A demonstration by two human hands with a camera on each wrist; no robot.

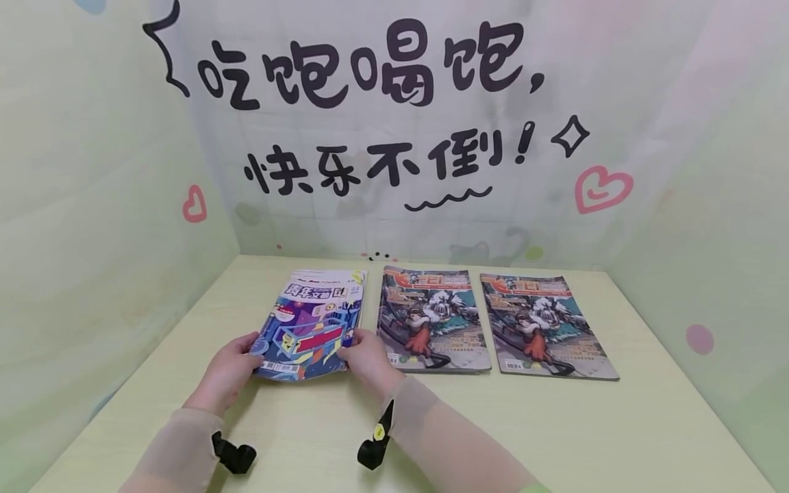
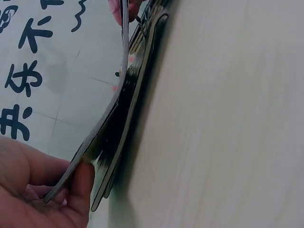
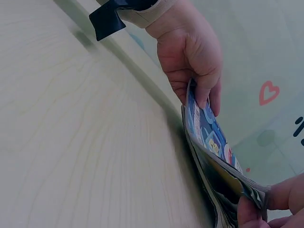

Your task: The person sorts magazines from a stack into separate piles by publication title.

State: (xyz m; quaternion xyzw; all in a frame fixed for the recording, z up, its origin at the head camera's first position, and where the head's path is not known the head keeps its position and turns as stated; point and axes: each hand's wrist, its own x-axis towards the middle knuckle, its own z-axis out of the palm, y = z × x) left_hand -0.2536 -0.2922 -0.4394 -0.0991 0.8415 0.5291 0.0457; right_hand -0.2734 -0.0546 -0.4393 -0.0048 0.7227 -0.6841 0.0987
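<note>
Seemingly the step in hand: handling the purple magazine [image 1: 311, 322]; picking it up or setting it down, I cannot tell which.
Purple magazine's place: at 10 o'clock from the middle of the desk [image 1: 585, 438], cover up and bowed, with its ends apart from the paper layers [image 2: 124, 135] underneath; separate magazines or loosened pages, I cannot tell.
Left hand [image 1: 224, 373]: at the magazine's 8 o'clock, pinching its edge between thumb and fingers.
Right hand [image 1: 372, 363]: at its 4 o'clock, gripping the opposite edge.
Next move: calls, I judge, for an even grip from both sides, so the cover bends no further and the layers below don't slide along.
Middle magazine [image 1: 434, 322]: at 3 o'clock from the purple one, flat, just beside my right hand; whether they touch, I cannot tell.
Right magazine [image 1: 548, 329]: farther out at 3 o'clock, flat, same cover.
In the way: the middle magazine would probably catch my right knuckles on a low sideways move.
Wall [image 1: 345, 226]: at 12 o'clock, black lettering on it, closing off the far side.
</note>
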